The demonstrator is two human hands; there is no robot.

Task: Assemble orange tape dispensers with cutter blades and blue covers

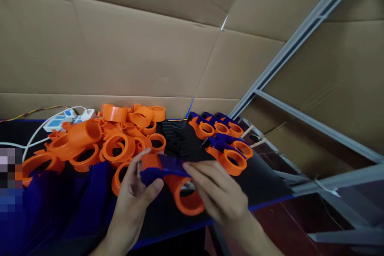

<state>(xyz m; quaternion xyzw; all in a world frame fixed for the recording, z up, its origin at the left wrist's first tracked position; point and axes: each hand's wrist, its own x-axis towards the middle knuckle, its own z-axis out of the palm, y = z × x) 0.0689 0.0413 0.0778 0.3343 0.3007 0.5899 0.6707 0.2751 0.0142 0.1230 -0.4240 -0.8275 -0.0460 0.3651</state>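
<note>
An orange and dark-blue tape dispenser (172, 168) is held up in front of me, its orange ring (189, 207) hanging at the lower right. My left hand (136, 186) is closed around its left end, thumb across the blue part. With bent fingers, my right hand (220, 192) grips the blue part from the right; its fingertips partly hide what they touch. Behind them lie black strip-shaped parts (175, 134). Several orange ring parts (118, 148) are heaped to the left, and blue parts (90, 188) lie nearer me.
At the back right stand several blue-and-orange tape dispensers (234, 160). A white power strip (58, 122) with cables sits at the far left. Cardboard (135, 56) walls the back of the black table (264, 180); a metal frame (288, 44) rises on the right.
</note>
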